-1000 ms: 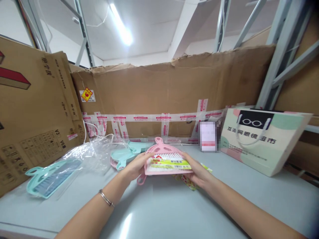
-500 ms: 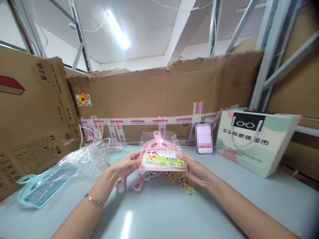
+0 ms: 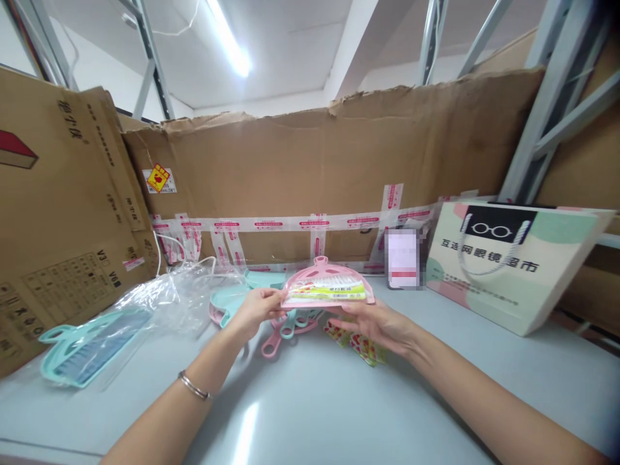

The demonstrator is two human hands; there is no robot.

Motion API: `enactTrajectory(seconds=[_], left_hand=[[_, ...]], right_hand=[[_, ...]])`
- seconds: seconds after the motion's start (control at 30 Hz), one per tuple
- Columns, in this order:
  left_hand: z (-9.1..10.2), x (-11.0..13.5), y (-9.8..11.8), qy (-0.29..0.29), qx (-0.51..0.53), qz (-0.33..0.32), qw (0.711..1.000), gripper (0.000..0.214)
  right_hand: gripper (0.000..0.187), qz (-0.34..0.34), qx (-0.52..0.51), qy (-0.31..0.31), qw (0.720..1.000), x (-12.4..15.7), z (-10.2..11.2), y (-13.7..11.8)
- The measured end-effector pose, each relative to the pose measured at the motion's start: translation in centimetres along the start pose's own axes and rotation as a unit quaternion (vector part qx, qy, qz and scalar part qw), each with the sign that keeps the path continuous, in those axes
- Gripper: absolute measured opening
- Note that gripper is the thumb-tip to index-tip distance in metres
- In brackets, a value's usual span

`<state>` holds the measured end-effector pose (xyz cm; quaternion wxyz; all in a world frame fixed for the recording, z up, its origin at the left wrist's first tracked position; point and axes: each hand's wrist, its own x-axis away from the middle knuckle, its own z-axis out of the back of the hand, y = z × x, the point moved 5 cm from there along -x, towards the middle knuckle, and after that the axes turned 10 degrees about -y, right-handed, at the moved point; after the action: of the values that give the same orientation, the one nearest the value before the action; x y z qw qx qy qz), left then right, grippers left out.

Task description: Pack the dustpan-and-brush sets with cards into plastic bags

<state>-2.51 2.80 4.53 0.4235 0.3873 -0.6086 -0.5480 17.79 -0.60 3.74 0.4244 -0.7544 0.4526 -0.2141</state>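
Note:
A pink dustpan and brush set (image 3: 325, 274), wrapped in clear plastic with a printed yellow-green label, is held above the table, tilted so its front edge faces me. My left hand (image 3: 259, 311) pinches its left corner, fingers closed. At the lower right edge, my right hand (image 3: 382, 321) grips it, with some fingers stretched out beneath. Under the set lie more pink and mint dustpans and brushes, partly hidden; a pink handle (image 3: 271, 345) and a mint handle (image 3: 287, 328) stick out. Loose mushroom-print labels (image 3: 363, 347) lie below my right hand.
A bagged mint dustpan set (image 3: 94, 352) lies at the left beside crumpled clear plastic (image 3: 174, 300). Mint dustpans (image 3: 230, 300) sit behind my left hand. A phone (image 3: 403, 258) leans at the back, near a paper bag (image 3: 508, 271). Cardboard (image 3: 271, 168) walls the table's far side.
The pink set has tipped back, so its label looks flatter and narrower. My right hand has shifted lower along its edge, fingers now more underneath. The view has moved slightly.

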Motion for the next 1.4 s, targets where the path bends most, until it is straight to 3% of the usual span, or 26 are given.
enactTrajectory(seconds=[0.23,0.4,0.5,0.63,0.83,1.07,1.23,1.4], left_hand=[[0.2,-0.3,-0.4,0.052,-0.04,-0.009,0.998,0.039],[-1.1,-0.1,-0.4,-0.048,0.016,-0.018,0.999,0.046],[-1.1,-0.2,-0.6,-0.043,0.047,-0.02,0.998,0.045],[-0.4,-0.5,-0.8,0.008,0.049,-0.026,0.998,0.031],[-0.1,-0.5,-0.4,0.055,-0.033,-0.025,0.998,0.033],[-0.1,-0.6,-0.8,0.032,-0.068,-0.018,0.997,0.037],[0.3,-0.8,-0.5,-0.016,-0.117,-0.045,0.992,0.041],[0.8,-0.4,0.9,-0.174,-0.046,-0.102,0.978,0.054]], right_hand=[[0.027,0.04,-0.07,0.155,0.985,-0.8,2.5,1.6],[0.012,0.032,-0.032,0.199,0.979,-0.8,2.9,1.9],[0.015,0.021,0.002,0.186,0.982,-0.7,2.6,1.4],[0.026,0.028,0.016,0.095,0.995,-0.9,1.8,0.7],[0.022,0.034,0.019,0.166,0.985,-0.9,2.7,1.0],[0.024,0.012,0.043,0.079,0.996,-1.0,2.1,0.4],[0.015,0.014,0.003,0.16,0.987,-0.8,2.3,0.7],[0.016,0.031,-0.012,0.209,0.977,-0.7,2.3,0.2]])
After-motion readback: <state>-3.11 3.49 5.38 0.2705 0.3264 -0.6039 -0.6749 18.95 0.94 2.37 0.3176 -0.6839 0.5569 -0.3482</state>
